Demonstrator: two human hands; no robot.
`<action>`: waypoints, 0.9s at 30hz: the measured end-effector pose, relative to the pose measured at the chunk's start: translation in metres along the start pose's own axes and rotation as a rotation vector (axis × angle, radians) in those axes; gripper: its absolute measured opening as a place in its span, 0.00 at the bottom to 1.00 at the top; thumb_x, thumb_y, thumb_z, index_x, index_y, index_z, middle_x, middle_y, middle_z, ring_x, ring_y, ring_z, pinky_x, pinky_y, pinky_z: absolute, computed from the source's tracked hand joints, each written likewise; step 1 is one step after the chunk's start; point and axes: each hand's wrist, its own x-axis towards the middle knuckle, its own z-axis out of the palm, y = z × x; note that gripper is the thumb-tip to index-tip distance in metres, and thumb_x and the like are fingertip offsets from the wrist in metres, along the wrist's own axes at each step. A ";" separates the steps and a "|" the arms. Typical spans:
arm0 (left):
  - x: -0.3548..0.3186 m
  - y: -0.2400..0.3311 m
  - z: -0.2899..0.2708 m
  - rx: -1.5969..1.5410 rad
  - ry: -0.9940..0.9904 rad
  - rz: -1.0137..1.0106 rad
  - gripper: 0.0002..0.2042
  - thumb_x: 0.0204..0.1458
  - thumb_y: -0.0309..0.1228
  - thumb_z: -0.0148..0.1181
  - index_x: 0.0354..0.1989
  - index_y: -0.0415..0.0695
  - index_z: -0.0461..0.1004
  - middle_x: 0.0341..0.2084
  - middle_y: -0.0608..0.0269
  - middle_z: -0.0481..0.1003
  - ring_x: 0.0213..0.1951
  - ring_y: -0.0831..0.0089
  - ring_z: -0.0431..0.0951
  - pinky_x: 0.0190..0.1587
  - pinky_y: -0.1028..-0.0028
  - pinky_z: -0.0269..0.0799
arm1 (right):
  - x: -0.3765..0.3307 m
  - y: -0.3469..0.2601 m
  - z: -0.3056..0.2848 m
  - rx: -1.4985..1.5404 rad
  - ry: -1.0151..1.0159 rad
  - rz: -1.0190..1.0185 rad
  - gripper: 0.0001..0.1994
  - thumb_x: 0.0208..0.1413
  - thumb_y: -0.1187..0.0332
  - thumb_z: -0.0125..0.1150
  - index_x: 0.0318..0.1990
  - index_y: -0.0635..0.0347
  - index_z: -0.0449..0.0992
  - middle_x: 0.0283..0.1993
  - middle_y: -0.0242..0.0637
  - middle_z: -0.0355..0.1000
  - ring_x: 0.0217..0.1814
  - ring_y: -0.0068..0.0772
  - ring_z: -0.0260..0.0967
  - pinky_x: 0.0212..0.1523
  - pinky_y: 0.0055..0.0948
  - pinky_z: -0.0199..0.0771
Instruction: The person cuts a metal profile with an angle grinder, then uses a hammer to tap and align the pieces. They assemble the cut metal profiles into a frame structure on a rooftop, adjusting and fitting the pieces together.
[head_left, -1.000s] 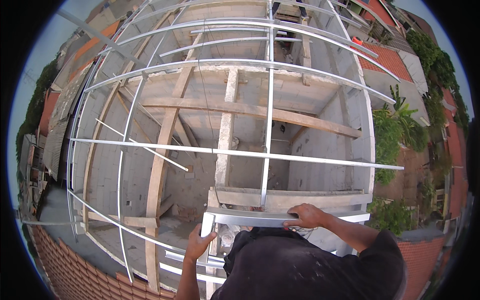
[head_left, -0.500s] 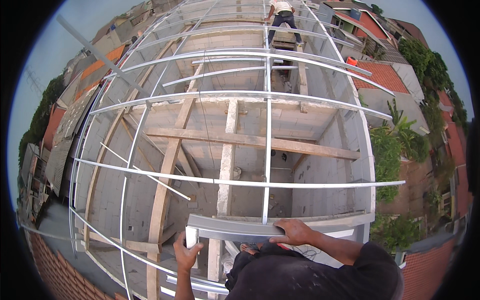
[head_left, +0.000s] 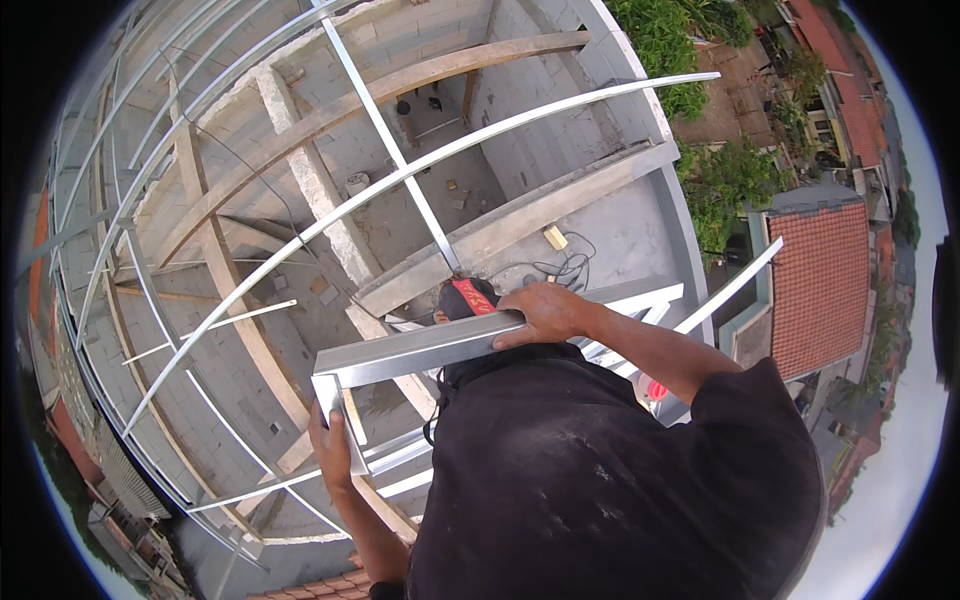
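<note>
Close in front of my body is a silver metal channel [head_left: 425, 348] with a long arm and a shorter leg turned down at its left corner. My right hand [head_left: 545, 312] is closed over the long arm near its right end. Lower left, my left hand [head_left: 330, 445] grips the short leg, fingers wrapped around it. Just beyond the long arm is a dark thing with a red panel [head_left: 474, 297], partly hidden by the channel.
Below spreads an open grid of thin metal battens [head_left: 408, 170] over block-walled rooms. Wooden beams [head_left: 330, 120] and a rough concrete beam [head_left: 315, 185] cross them. A grey ledge [head_left: 600, 235] at right bears a dark cable [head_left: 570, 268] and a small yellowish block [head_left: 555, 238].
My view has tilted down and turned, so the frame looks rotated and the other person is out of sight. Both hands keep hold of the metal channel, which now slants up to the right.
</note>
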 end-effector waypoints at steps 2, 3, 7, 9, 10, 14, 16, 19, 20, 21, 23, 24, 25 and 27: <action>0.011 0.012 0.012 0.006 -0.078 -0.042 0.35 0.65 0.53 0.61 0.67 0.33 0.72 0.57 0.48 0.77 0.60 0.60 0.74 0.67 0.62 0.63 | -0.016 0.014 0.021 0.055 -0.017 0.068 0.39 0.59 0.31 0.64 0.52 0.65 0.83 0.48 0.52 0.82 0.52 0.59 0.80 0.55 0.52 0.77; 0.015 0.014 0.017 0.000 -0.129 -0.058 0.35 0.64 0.53 0.62 0.66 0.33 0.72 0.56 0.50 0.77 0.59 0.61 0.74 0.66 0.62 0.65 | -0.026 0.018 0.032 0.084 -0.025 0.105 0.38 0.59 0.32 0.65 0.51 0.66 0.83 0.48 0.52 0.82 0.52 0.59 0.80 0.54 0.52 0.77; 0.033 0.045 0.037 0.084 -0.163 -0.002 0.36 0.61 0.54 0.65 0.65 0.33 0.73 0.52 0.52 0.79 0.54 0.63 0.75 0.60 0.63 0.68 | -0.054 0.022 0.037 0.135 0.041 0.188 0.38 0.59 0.32 0.66 0.51 0.66 0.83 0.47 0.53 0.82 0.51 0.58 0.80 0.54 0.52 0.77; 0.051 0.063 0.045 0.145 -0.234 -0.018 0.37 0.59 0.54 0.67 0.65 0.33 0.73 0.50 0.51 0.79 0.52 0.64 0.76 0.59 0.63 0.69 | -0.064 0.024 0.026 0.147 0.049 0.227 0.38 0.59 0.32 0.66 0.51 0.66 0.83 0.47 0.53 0.81 0.51 0.58 0.80 0.54 0.52 0.76; 0.057 0.068 0.054 0.153 -0.204 0.046 0.38 0.57 0.55 0.69 0.63 0.32 0.74 0.48 0.51 0.80 0.49 0.64 0.77 0.56 0.63 0.71 | -0.069 0.027 0.022 0.152 0.051 0.244 0.38 0.59 0.32 0.66 0.51 0.66 0.82 0.47 0.53 0.81 0.51 0.59 0.80 0.54 0.52 0.76; 0.078 0.086 0.076 0.177 -0.205 0.067 0.37 0.53 0.55 0.73 0.59 0.32 0.77 0.44 0.53 0.82 0.45 0.65 0.79 0.51 0.65 0.74 | -0.087 0.037 0.005 0.145 0.125 0.221 0.40 0.59 0.28 0.62 0.51 0.64 0.83 0.46 0.53 0.82 0.51 0.61 0.81 0.55 0.53 0.78; 0.082 0.107 0.091 0.101 -0.196 -0.009 0.35 0.51 0.51 0.76 0.58 0.32 0.79 0.40 0.54 0.84 0.43 0.68 0.81 0.50 0.66 0.76 | -0.097 0.028 -0.022 0.170 0.098 0.267 0.41 0.59 0.29 0.62 0.57 0.63 0.80 0.50 0.55 0.80 0.58 0.60 0.78 0.60 0.52 0.76; 0.077 0.121 0.112 0.145 -0.184 -0.024 0.36 0.51 0.51 0.78 0.58 0.32 0.80 0.43 0.50 0.85 0.45 0.66 0.83 0.53 0.66 0.77 | -0.118 0.043 -0.047 0.098 0.024 0.243 0.46 0.54 0.27 0.66 0.65 0.60 0.74 0.60 0.53 0.77 0.66 0.57 0.74 0.68 0.49 0.71; 0.071 0.106 0.120 0.157 -0.167 -0.005 0.37 0.50 0.54 0.78 0.57 0.32 0.81 0.44 0.48 0.85 0.47 0.63 0.84 0.54 0.64 0.77 | -0.123 0.052 -0.051 0.082 -0.022 0.233 0.48 0.53 0.26 0.67 0.68 0.59 0.73 0.63 0.53 0.76 0.68 0.56 0.73 0.70 0.49 0.69; 0.064 0.114 0.134 0.163 -0.150 -0.042 0.36 0.50 0.54 0.77 0.56 0.33 0.81 0.45 0.46 0.85 0.48 0.61 0.85 0.55 0.64 0.77 | -0.129 0.067 -0.051 0.074 -0.057 0.229 0.51 0.51 0.25 0.68 0.70 0.58 0.71 0.66 0.52 0.75 0.71 0.55 0.72 0.73 0.48 0.67; 0.055 0.105 0.162 0.162 -0.122 -0.072 0.36 0.51 0.54 0.77 0.56 0.33 0.82 0.45 0.44 0.86 0.48 0.58 0.86 0.56 0.63 0.77 | -0.127 0.109 -0.054 0.096 -0.133 0.207 0.52 0.50 0.27 0.71 0.73 0.58 0.70 0.65 0.54 0.75 0.71 0.59 0.70 0.71 0.50 0.68; 0.052 0.099 0.185 0.130 -0.089 -0.059 0.35 0.51 0.54 0.77 0.56 0.33 0.82 0.45 0.44 0.86 0.49 0.58 0.86 0.56 0.63 0.78 | -0.132 0.131 -0.059 0.070 -0.103 0.174 0.52 0.49 0.28 0.71 0.73 0.58 0.70 0.65 0.54 0.75 0.71 0.58 0.71 0.70 0.49 0.69; 0.053 0.096 0.210 0.100 -0.058 -0.043 0.35 0.52 0.54 0.77 0.55 0.33 0.82 0.45 0.44 0.86 0.49 0.57 0.86 0.56 0.62 0.78 | -0.138 0.155 -0.067 0.047 -0.070 0.142 0.52 0.49 0.28 0.72 0.72 0.59 0.70 0.66 0.55 0.75 0.70 0.58 0.71 0.70 0.48 0.70; 0.052 0.115 0.270 0.103 -0.015 0.013 0.35 0.52 0.54 0.77 0.56 0.33 0.82 0.46 0.43 0.85 0.50 0.56 0.86 0.57 0.62 0.78 | -0.153 0.212 -0.092 -0.026 -0.069 0.115 0.51 0.49 0.28 0.72 0.71 0.59 0.72 0.65 0.54 0.76 0.69 0.56 0.73 0.69 0.47 0.71</action>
